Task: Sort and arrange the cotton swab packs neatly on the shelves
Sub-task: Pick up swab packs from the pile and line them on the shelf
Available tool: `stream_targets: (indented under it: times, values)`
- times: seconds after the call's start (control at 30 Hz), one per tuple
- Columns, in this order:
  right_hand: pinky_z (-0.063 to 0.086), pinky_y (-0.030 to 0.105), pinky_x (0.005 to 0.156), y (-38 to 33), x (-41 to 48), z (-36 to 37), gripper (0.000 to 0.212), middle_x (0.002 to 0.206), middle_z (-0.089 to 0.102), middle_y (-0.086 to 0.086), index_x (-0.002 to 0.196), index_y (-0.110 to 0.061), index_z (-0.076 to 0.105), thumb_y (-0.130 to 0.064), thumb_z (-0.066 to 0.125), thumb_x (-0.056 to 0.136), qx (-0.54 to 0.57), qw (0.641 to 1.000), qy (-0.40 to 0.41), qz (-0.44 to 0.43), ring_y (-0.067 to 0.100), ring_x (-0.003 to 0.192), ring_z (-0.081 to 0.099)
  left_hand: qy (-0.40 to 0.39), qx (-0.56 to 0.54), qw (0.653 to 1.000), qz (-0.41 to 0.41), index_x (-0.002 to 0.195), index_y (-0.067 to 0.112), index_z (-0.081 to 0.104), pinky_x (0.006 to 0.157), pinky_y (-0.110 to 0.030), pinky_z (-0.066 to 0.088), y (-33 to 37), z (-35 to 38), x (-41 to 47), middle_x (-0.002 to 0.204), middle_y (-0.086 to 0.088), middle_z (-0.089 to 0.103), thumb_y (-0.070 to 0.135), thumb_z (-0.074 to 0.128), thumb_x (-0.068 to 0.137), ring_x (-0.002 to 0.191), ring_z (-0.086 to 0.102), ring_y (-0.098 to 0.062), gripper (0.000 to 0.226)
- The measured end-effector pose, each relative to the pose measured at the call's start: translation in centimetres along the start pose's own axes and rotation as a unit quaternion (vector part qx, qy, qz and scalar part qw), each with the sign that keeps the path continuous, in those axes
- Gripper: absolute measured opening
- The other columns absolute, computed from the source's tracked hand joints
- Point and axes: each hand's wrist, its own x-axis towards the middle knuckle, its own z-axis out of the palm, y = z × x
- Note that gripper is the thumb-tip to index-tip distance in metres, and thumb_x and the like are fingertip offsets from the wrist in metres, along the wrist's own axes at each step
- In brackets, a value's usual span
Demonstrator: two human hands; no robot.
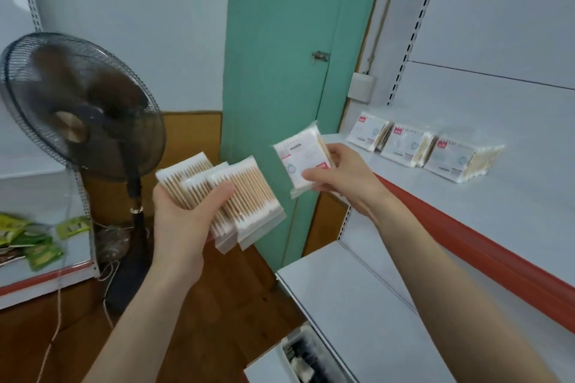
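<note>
Gripping a fanned bundle of cotton swab packs (239, 199) in the left hand (183, 221), with the thumb pressing down across the top pack and the fingers curling underneath, wooden sticks showing through the clear wrapping. Pinching a labelled pack (300, 158) in the right hand (339, 179), with the thumb on the printed face and the fingers behind. Holding it tilted in the air near the left end of the grey shelf (513, 227) with the red front edge, not touching it. Keeping both hands well apart from the shelved packs (404, 146), lying in three piles in a row toward the back of that shelf, printed faces up, each pile just beside the next. Standing close to a pedestal fan (77, 109) with blurred blades at the left, facing a green door (280, 71). Catching green sachets (37, 242) lying on a low shelf at the far left.
</note>
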Motion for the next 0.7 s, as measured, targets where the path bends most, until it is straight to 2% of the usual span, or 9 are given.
stream_targets:
  times: [0.1, 0.2, 0.3, 0.4, 0.47, 0.6, 0.7]
  values:
    - [0.058, 0.026, 0.068, 0.2, 1.8, -1.6, 0.030, 0.093, 0.065, 0.003, 0.097, -0.013, 0.052, -0.005, 0.073, 0.076, 0.003, 0.998, 0.065, 0.010, 0.013, 0.080, 0.067, -0.049, -0.022, 0.998, -0.033, 0.127, 0.025, 0.041, 0.077, -0.040, 0.056, -0.9, 1.6, 4.2, 0.113, 0.003, 0.064, 0.025, 0.072, 0.055, 0.098, 0.066, -0.016, 0.078]
    - [0.055, 0.019, 0.057, 0.1, 2.5, -3.5, 0.020, 0.086, 0.067, 0.002, 0.092, -0.009, 0.057, -0.005, 0.071, 0.078, 0.022, 0.991, 0.134, 0.010, 0.006, 0.067, 0.068, -0.113, -0.038, 0.991, -0.066, 0.126, 0.023, 0.043, 0.080, -0.041, 0.055, -1.5, 3.4, 8.0, 0.115, 0.001, 0.063, 0.024, 0.072, 0.054, 0.098, 0.066, -0.017, 0.078]
    - [0.056, 0.028, 0.066, 0.3, 2.4, -6.0, 0.023, 0.090, 0.069, 0.006, 0.096, -0.009, 0.060, -0.010, 0.073, 0.077, -0.002, 0.975, 0.221, 0.027, 0.017, 0.076, 0.069, -0.180, -0.061, 0.977, -0.093, 0.125, 0.019, 0.046, 0.074, -0.037, 0.058, -2.2, 5.6, 10.5, 0.115, 0.000, 0.065, 0.022, 0.072, 0.055, 0.096, 0.067, -0.017, 0.074]
    - [0.053, 0.021, 0.064, 0.5, 0.9, -9.9, 0.036, 0.094, 0.066, 0.014, 0.105, 0.000, 0.058, -0.010, 0.075, 0.075, -0.071, 0.935, 0.346, 0.043, 0.020, 0.077, 0.064, -0.246, -0.094, 0.956, -0.128, 0.127, 0.015, 0.048, 0.063, -0.028, 0.059, -3.2, 8.0, 11.7, 0.112, -0.001, 0.067, 0.020, 0.070, 0.059, 0.093, 0.069, -0.014, 0.072]
    - [0.050, 0.015, 0.058, 0.2, -0.6, -12.7, 0.031, 0.085, 0.064, 0.009, 0.098, -0.002, 0.058, -0.011, 0.076, 0.074, -0.151, 0.899, 0.409, 0.052, 0.015, 0.072, 0.061, -0.278, -0.113, 0.943, -0.143, 0.127, 0.013, 0.048, 0.061, -0.025, 0.057, -4.0, 9.7, 12.1, 0.114, -0.004, 0.066, 0.020, 0.071, 0.060, 0.094, 0.069, -0.017, 0.071]
    - [0.039, 0.023, 0.060, -0.1, -1.4, -16.7, 0.021, 0.076, 0.058, 0.000, 0.091, -0.011, 0.060, -0.014, 0.074, 0.076, -0.306, 0.849, 0.424, 0.068, 0.017, 0.072, 0.052, -0.299, -0.157, 0.928, -0.155, 0.130, 0.014, 0.045, 0.063, -0.025, 0.057, -5.0, 13.1, 12.6, 0.118, -0.005, 0.064, 0.020, 0.072, 0.058, 0.099, 0.067, -0.018, 0.076]
    - [0.032, 0.022, 0.066, 0.6, 0.7, -18.2, 0.025, 0.090, 0.060, 0.004, 0.101, -0.009, 0.063, -0.016, 0.072, 0.079, -0.402, 0.821, 0.398, 0.084, 0.016, 0.082, 0.050, -0.308, -0.176, 0.922, -0.154, 0.130, 0.013, 0.044, 0.062, -0.024, 0.056, -5.3, 15.1, 12.9, 0.118, -0.005, 0.064, 0.019, 0.071, 0.059, 0.097, 0.068, -0.016, 0.076]
